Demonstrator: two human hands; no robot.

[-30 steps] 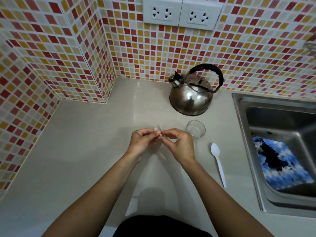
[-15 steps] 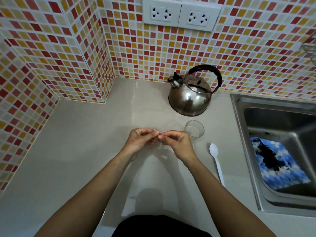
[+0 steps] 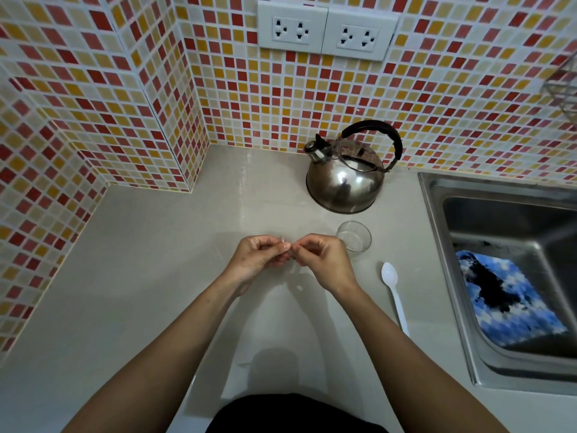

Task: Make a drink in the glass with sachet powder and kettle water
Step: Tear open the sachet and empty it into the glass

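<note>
Both hands meet over the middle of the pale table (image 3: 140, 276), fingertips drawn together. The left hand (image 3: 257, 260) and the right hand (image 3: 323, 264) each pinch an end of a small clear sachet (image 3: 285, 249), which sits between the two thumbs and forefingers; so little of it shows past the fingers that whether it is torn open cannot be told. The other fingers of each hand are curled in toward the palm. Just beyond the right hand's knuckles stands the glass (image 3: 354, 236), upright on the table, clear and apparently with nothing in it. Behind the glass, near the tiled wall (image 3: 125, 89), sits the steel kettle (image 3: 345, 182), its black handle arched over the lid and its spout turned to the left. A white plastic spoon (image 3: 395, 295) lies on the table to the right of the right forearm, bowl toward the wall, handle toward the person. Further right is the steel sink (image 3: 437, 214), with a blue and white cloth (image 3: 505, 295) lying in the basin, marked by a dark patch. Two white wall sockets (image 3: 324, 34) sit above the kettle.
</note>
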